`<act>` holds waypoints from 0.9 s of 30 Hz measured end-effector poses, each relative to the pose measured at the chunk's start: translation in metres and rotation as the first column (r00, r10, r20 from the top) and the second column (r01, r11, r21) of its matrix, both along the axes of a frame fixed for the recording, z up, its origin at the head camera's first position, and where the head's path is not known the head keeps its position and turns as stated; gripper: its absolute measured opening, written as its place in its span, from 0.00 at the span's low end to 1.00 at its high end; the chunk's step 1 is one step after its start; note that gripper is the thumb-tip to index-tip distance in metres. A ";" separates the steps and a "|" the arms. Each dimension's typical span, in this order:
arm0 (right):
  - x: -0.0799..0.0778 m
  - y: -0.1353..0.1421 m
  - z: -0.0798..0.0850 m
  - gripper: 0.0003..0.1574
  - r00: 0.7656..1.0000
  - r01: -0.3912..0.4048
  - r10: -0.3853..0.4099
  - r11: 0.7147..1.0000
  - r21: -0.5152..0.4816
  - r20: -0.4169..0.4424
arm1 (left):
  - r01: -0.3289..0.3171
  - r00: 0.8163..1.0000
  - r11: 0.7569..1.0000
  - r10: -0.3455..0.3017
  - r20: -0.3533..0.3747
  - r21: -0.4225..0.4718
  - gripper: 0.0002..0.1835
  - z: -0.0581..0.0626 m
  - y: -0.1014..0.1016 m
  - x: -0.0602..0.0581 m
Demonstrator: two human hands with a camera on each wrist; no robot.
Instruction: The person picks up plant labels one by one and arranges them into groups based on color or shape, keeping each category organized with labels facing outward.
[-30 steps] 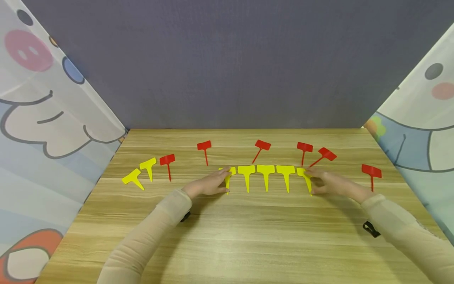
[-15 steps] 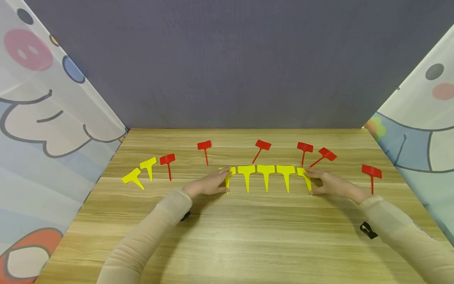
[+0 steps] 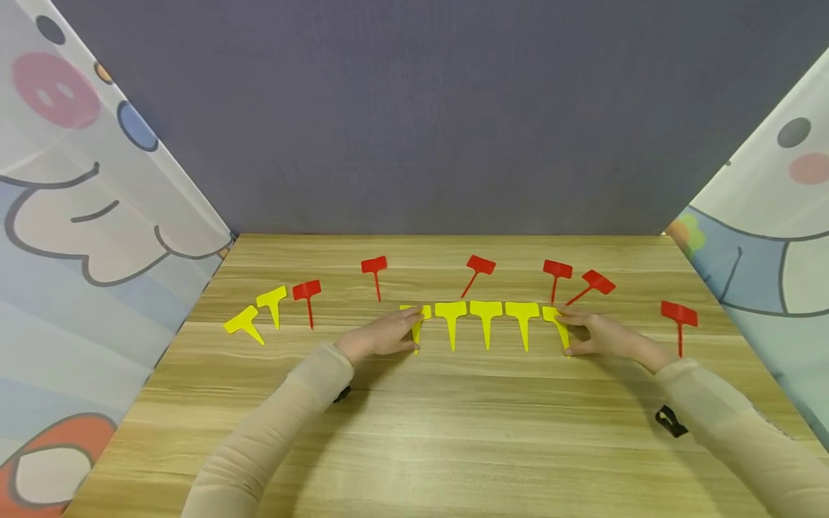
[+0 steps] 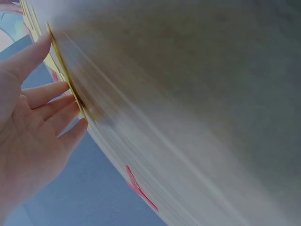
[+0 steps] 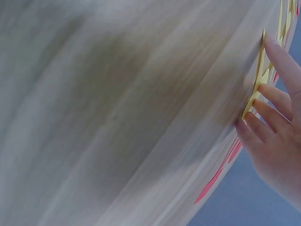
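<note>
Several yellow T-shaped plant labels lie in a row across the middle of the table in the head view, stems toward me. My left hand (image 3: 382,337) touches the leftmost yellow label (image 3: 424,312), its fingertips at the head and its thumb near the stem tip. In the left wrist view its fingers (image 4: 49,104) are fairly straight against that label's edge. My right hand (image 3: 609,337) rests likewise on the row's rightmost yellow label (image 3: 550,314), which is slightly tilted and partly covered. Between the hands lies the middle yellow label (image 3: 486,309), flanked by one on either side.
Behind the row, red plant labels lie scattered, including a red label (image 3: 481,265) and a red label (image 3: 373,265). Another red label (image 3: 679,314) is at the right. Two spare yellow labels, one a tilted yellow label (image 3: 243,321), lie left. A grey panel (image 3: 440,129) bounds the table's back.
My right thumb has shifted very slightly left along the rightmost yellow label's stem, and the right wrist has moved a little. The left hand and the row of labels stay in place.
</note>
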State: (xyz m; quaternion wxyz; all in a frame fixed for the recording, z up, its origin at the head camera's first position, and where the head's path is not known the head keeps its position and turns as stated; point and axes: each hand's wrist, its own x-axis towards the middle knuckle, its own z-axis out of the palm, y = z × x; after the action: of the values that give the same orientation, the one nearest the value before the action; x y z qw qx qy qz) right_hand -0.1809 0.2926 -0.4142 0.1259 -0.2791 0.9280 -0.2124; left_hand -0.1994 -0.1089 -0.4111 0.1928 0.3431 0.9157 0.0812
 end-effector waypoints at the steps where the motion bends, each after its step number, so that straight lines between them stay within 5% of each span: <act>1: 0.000 0.000 0.000 0.43 1.000 0.000 0.000 1.000 -0.001 -0.002 | -0.005 1.000 1.000 0.005 -0.001 0.000 0.34 0.000 0.000 0.000; 12: 0.001 -0.001 0.000 0.42 1.000 0.001 -0.001 1.000 -0.009 -0.014 | -0.075 0.996 0.964 0.086 -0.031 0.255 0.22 0.005 -0.016 -0.008; 27: 0.000 -0.001 0.000 0.43 1.000 0.010 -0.010 1.000 -0.005 -0.002 | -0.186 0.973 0.936 0.218 -0.078 0.300 0.17 0.022 -0.065 -0.011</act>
State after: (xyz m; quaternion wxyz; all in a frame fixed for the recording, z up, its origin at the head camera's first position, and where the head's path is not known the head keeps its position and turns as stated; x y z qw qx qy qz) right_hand -0.1808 0.2914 -0.4140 0.1230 -0.2752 0.9290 -0.2149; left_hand -0.2105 -0.1743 -0.3894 0.0800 0.2757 0.9334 0.2153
